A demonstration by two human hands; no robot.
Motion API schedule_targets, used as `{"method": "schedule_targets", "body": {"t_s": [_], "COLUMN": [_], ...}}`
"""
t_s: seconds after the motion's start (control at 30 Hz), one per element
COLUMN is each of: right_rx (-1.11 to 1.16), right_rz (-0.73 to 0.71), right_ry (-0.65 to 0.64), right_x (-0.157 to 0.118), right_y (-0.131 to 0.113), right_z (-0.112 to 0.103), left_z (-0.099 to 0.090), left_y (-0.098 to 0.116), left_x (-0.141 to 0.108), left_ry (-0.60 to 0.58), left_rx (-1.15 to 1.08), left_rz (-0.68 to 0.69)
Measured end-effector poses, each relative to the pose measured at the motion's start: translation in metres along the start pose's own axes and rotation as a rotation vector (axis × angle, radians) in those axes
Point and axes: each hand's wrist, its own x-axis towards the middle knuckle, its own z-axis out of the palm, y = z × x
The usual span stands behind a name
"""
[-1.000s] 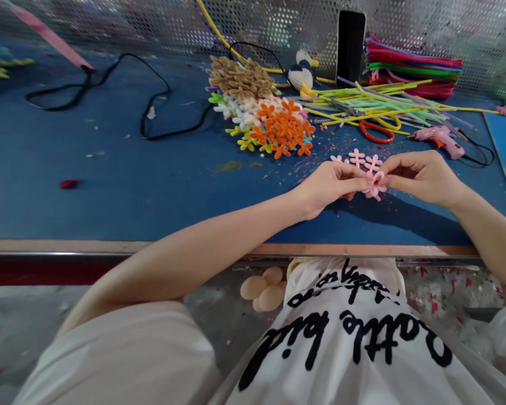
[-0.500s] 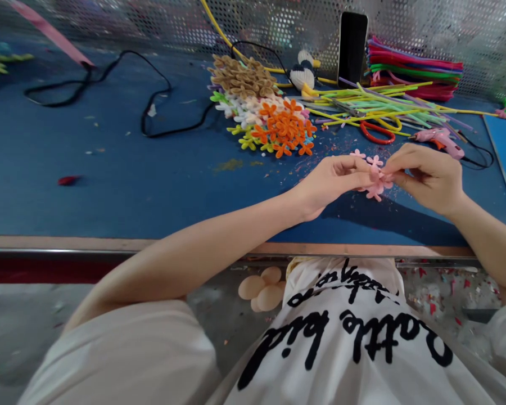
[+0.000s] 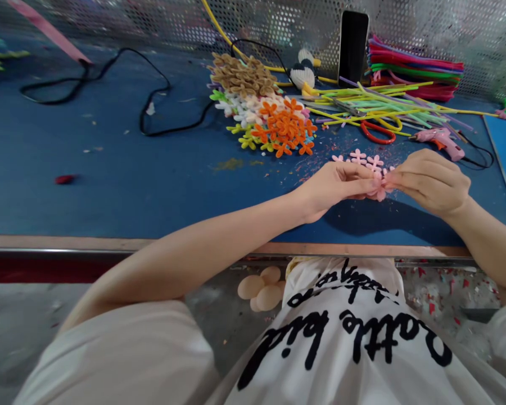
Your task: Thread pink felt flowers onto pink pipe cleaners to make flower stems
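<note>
Between my hands is a pink pipe-cleaner flower [image 3: 378, 193], held above the front part of the blue table. My left hand [image 3: 335, 183] is closed on it, thumb and forefinger pinched together. From the other side my right hand [image 3: 432, 181] pinches the same flower, and its fingertips hide part of it. Just beyond the hands lie several more pink flowers [image 3: 357, 156]. To their left is a heap of finished-looking flowers: orange ones [image 3: 287, 126] in front, then white and yellow-green, with brown ones [image 3: 244, 77] at the back.
Loose pipe cleaners [image 3: 388, 101] lie behind my hands with red-handled scissors [image 3: 378, 132]. A pink glue gun [image 3: 441, 140] rests at right. A phone [image 3: 353, 48] stands against the perforated panel, near bundled pipe cleaners [image 3: 413, 70]. A black cord [image 3: 145, 112] winds across the left.
My right hand has turned over slightly, its back now more upward, still pinching the pink flower. The held flower has shifted a little, and more pink flowers show behind my left hand.
</note>
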Motion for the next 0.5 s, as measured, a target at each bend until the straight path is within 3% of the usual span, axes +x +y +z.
{"method": "schedule_targets", "body": {"t_s": [0.3, 0.5], "right_rx": [0.089, -0.087], "right_rz": [-0.128, -0.247], "right_ry": [-0.092, -0.09], "right_x": [0.003, 0.0], "right_y": [0.012, 0.02], "right_z": [-0.007, -0.003], "left_z": [-0.002, -0.003], "left_y": [0.001, 0.001], "left_x": [0.003, 0.003], "left_ry": [0.067, 0.036], "left_rx": [0.042, 0.045], "left_rz": [-0.014, 0.019]}}
